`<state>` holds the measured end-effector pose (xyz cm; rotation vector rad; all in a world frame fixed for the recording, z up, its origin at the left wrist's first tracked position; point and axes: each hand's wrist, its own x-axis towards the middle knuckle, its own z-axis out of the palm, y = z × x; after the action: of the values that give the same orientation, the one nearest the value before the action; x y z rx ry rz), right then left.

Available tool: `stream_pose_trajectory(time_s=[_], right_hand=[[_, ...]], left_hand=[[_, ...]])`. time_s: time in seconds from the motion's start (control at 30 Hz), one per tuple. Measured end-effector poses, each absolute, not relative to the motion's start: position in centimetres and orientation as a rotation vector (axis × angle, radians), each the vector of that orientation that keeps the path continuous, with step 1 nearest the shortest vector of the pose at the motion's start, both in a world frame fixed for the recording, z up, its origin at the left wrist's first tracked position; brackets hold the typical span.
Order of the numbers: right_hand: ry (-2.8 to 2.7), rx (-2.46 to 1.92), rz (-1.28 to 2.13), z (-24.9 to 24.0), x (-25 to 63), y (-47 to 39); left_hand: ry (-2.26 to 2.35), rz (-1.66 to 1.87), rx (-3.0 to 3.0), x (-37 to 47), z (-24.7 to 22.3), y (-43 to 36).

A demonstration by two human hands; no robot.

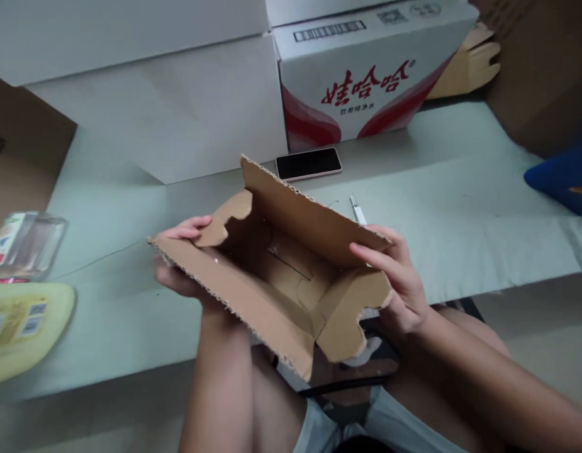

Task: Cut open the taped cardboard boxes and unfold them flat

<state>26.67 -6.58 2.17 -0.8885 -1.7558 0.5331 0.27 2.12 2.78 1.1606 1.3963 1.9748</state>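
Observation:
A brown cardboard box (291,258), its top flaps spread and their edges rough, is tilted above the lap at the table's front edge. My left hand (180,264) grips its left side, with the fingertips over a notched flap and part of the hand hidden behind the long front flap. On the right, my right hand (397,277) holds the box between thumb and fingers near the corner of the far flap. The inside shows bare cardboard with a dark slit at the bottom. A slim white cutter-like tool (357,209) lies just beyond my right hand.
A black-screened phone (309,164) lies in front of a white box with red writing (366,82). A larger white box (177,107) stands beside it. At the left are a clear plastic container (33,245) and a yellow-green package (31,327); a blue object (564,176) is at right.

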Motion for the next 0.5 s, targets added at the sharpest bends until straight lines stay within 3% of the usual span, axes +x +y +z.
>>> stream_pose_trajectory(time_s=[0.17,0.33,0.5], right_hand=[[-1.549,-1.048,0.522,1.4,26.3,-6.6],[-1.423,-0.919,0.745,1.2,25.4,-6.6],[-1.529,-0.948,0.715,1.8,25.8,-6.2]], left_hand=[[1.153,2.218,1.202,2.5,3.0,1.4],[1.255,2.145,1.330,1.8,2.4,1.7],[1.263,2.025,1.468,0.6,1.8,1.7]])
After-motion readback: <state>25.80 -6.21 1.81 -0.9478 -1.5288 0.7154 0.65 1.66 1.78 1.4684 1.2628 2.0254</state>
